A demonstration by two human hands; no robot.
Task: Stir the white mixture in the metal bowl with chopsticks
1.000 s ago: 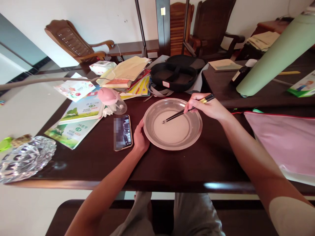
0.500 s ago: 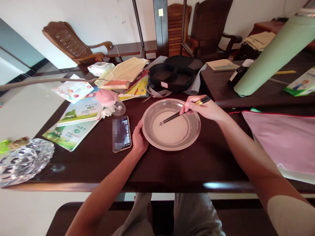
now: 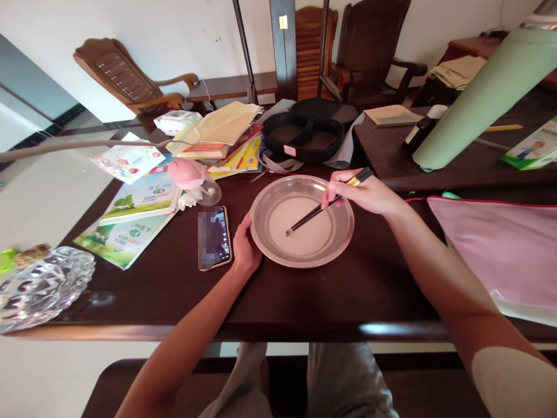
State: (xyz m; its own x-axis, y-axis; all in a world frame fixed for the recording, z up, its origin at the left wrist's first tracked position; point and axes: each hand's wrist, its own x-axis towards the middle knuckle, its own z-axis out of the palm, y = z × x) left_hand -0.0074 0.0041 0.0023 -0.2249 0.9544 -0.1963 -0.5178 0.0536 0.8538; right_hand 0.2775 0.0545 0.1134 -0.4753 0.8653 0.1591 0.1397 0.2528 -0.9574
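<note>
A wide, shallow metal bowl (image 3: 260, 244) stands on the dark table, with a smooth, milky-looking layer (image 3: 300, 226) across its bottom. My left hand (image 3: 247, 248) grips the bowl's left side, its thumb at the rim and the other fingers mostly hidden beneath. Over the far right rim, my right hand (image 3: 359, 190) is closed around black chopsticks (image 3: 312, 213) with gold bands near the top. They slant down to the left, and their tips dip into the pale layer left of the bowl's middle.
Left of the bowl lies a phone (image 3: 216, 238); behind it stands a pink-lidded cup (image 3: 191, 177). Books (image 3: 139, 200) and a cut-glass dish (image 3: 52, 284) are farther left. A black divided case (image 3: 304, 136) sits behind, a green bottle (image 3: 483, 96) and pink pouch (image 3: 500, 249) at right.
The chopstick tips have moved slightly toward me and to the right within the bowl. My left hand and the bowl look almost the same.
</note>
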